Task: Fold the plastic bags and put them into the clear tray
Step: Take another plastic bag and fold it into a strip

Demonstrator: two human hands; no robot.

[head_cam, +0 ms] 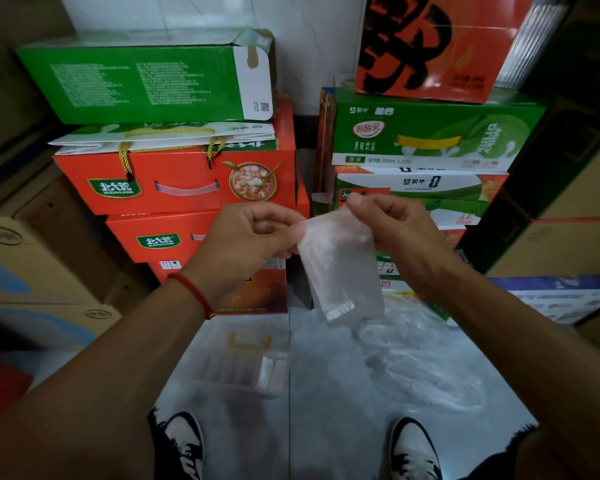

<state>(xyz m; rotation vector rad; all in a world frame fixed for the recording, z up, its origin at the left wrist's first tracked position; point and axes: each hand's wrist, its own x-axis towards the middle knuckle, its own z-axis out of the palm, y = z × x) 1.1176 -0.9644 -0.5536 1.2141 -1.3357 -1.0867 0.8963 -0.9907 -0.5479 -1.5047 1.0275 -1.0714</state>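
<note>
Down at six o'clock, closest in, two black-and-white shoes point(187, 445) stand on the pale tiled floor point(326, 427). At twelve o'clock the biggest things rise against the wall: stacked red boxes point(174, 181) at eleven, with a green box point(136, 81) on top, and green-and-white drink cartons point(430, 136) at one o'clock. On the floor at four o'clock lies a loose heap of plastic bags point(423, 368). At seven o'clock from that heap sits the clear tray point(243, 365), which seems to hold a few folded pieces already, though it is blurred. In the middle, held up in the air, hangs a partly folded bag point(340, 268). The left hand point(243, 244), a red cord at its wrist, pinches the bag's upper left corner with curled fingers; the right hand point(395, 226) pinches its top right edge between thumb and fingers.
</note>
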